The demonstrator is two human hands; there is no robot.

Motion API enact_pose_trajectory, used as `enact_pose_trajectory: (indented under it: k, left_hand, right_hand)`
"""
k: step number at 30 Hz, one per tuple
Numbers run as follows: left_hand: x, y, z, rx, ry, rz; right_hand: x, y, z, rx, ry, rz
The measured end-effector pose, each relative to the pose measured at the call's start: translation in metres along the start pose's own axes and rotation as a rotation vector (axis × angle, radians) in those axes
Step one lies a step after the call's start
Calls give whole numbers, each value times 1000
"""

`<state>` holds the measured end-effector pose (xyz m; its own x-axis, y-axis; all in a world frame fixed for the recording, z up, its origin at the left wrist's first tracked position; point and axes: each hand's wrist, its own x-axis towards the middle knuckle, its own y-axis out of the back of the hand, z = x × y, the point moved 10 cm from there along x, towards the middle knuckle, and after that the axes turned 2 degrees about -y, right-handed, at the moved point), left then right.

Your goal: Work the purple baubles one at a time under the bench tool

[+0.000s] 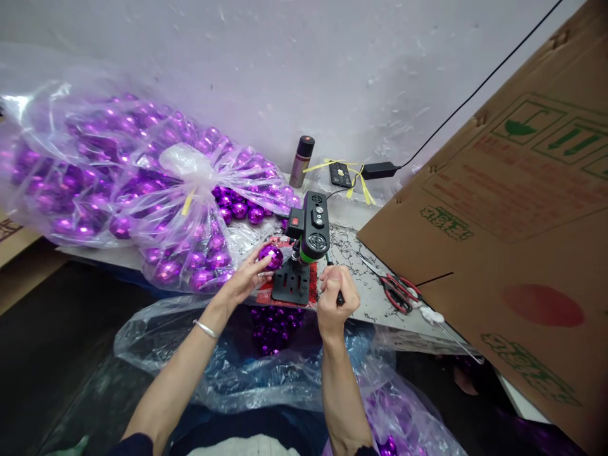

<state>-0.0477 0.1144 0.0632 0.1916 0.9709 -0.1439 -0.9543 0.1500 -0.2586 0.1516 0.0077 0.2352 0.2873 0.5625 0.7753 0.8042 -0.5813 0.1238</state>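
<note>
My left hand (244,278) is closed on a shiny purple ball ornament (271,256), its fingers around the ball's left side. The ball sits beside the head of a small black bench drill press (315,221), close to its chuck and above the slotted black base plate (291,286). My right hand (336,292) makes a fist around the black-ended lever handle (341,298) on the drill press's right side. Red material (312,283) lies under the base plate. Dark shavings (349,253) are scattered over the bench around it.
A large clear bag of purple balls (118,171) fills the left. Behind stand a spray can (302,161) and a black power adapter (380,170). Red-handled scissors (399,292) lie right, by a tall cardboard box (498,221). An open plastic bag (190,354) with balls hangs below the bench edge.
</note>
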Motion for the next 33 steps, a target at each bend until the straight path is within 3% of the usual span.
enact_pose_trajectory:
  k: [3,7,12,16,25,33]
  left_hand:
    - [-9,-10,-26,-77,45,66]
    - [-7,-18,-38,108,-97,138]
    - [-6,-31,-37,537,-332,152]
    - [-7,-35,-30,729,-485,189]
    - [-11,-51,-23,858,-601,32]
    - [-15,-56,-27,841,-654,62]
  right_hand:
    - [-1,0,1,-7,-4,-12]
    - [-2,0,-1,-30,21,-22]
    - [-3,-1,-3,-54,39,-38]
    - [-5,0,-4,-58,58,-38]
    - [-9,0,-6,-62,85,-26]
    - [-11,-1,-8,-63,121,-47]
